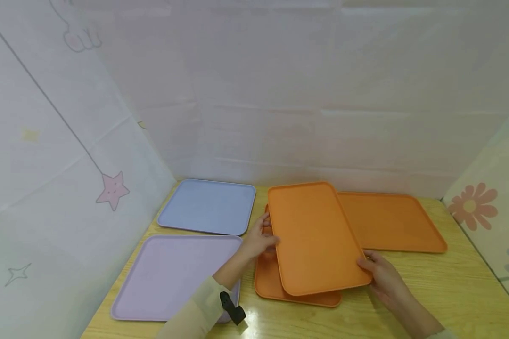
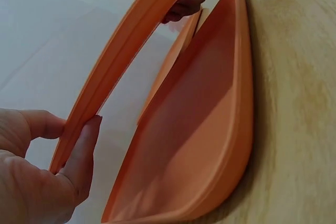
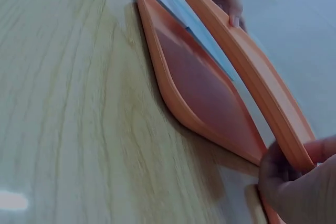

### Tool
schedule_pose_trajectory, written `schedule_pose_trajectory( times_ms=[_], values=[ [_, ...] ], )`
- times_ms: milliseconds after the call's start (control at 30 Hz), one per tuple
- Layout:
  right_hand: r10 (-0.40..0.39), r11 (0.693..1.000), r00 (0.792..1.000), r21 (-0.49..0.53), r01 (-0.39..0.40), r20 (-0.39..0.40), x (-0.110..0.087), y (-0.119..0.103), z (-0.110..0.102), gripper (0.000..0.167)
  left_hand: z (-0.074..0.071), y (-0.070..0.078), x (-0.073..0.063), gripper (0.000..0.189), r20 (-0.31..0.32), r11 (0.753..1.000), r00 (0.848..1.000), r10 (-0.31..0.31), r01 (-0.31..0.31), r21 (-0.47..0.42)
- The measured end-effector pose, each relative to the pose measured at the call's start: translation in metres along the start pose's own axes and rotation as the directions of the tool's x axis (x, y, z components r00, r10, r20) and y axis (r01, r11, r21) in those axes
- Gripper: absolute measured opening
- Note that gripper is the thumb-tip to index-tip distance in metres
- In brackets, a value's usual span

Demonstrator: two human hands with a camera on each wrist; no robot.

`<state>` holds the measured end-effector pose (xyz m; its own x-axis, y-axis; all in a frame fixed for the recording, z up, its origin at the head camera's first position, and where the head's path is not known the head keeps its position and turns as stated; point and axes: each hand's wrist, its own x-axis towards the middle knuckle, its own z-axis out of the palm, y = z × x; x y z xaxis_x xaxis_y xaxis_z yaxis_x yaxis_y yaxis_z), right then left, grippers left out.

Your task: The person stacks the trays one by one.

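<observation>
Both hands hold one orange tray [image 1: 318, 235] up off the table, tilted. My left hand [image 1: 256, 240] pinches its left edge, thumb on one face and fingers on the other, as the left wrist view also shows. At the lower right corner my right hand [image 1: 383, 278] grips the rim with the thumb on top. Beneath the raised tray, a second orange tray [image 1: 275, 287] lies on the table, largely covered in the head view. In the left wrist view a gap separates the held tray [image 2: 113, 72] from the lower tray [image 2: 194, 124].
Another orange tray [image 1: 394, 223] lies at the back right. On the left, a blue tray [image 1: 208, 207] is behind a purple tray [image 1: 174, 278], which the left forearm partly covers. All rest on a wooden table [image 1: 462, 287] with patterned cloth walls [image 1: 280, 94] at the back and sides.
</observation>
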<state>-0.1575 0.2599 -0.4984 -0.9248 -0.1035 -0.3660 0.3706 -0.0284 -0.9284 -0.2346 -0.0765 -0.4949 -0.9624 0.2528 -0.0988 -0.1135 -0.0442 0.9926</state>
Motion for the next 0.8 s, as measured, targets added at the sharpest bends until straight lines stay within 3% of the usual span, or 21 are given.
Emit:
schedule_pose_trajectory(
  times_ms=[133, 333, 800],
  values=[
    [-0.003, 0.998, 0.998, -0.06, 0.007, 0.065, 0.002, -0.009, -0.003, 0.072, -0.009, 0.002, 0.001, 0.09, 0.041, 1.0, 0.999, -0.029, 0.028, 0.012],
    [-0.032, 0.994, 0.986, -0.096, 0.048, 0.164, 0.016, -0.022, -0.012, 0.074, -0.021, 0.007, 0.002, 0.087, 0.106, 0.998, 0.992, -0.063, 0.065, -0.01],
    [-0.032, 0.997, 0.951, -0.054, 0.051, 0.307, 0.046, -0.029, -0.018, 0.083, -0.04, 0.007, 0.005, 0.087, 0.183, 0.992, 0.976, -0.121, 0.123, -0.002]
  ],
)
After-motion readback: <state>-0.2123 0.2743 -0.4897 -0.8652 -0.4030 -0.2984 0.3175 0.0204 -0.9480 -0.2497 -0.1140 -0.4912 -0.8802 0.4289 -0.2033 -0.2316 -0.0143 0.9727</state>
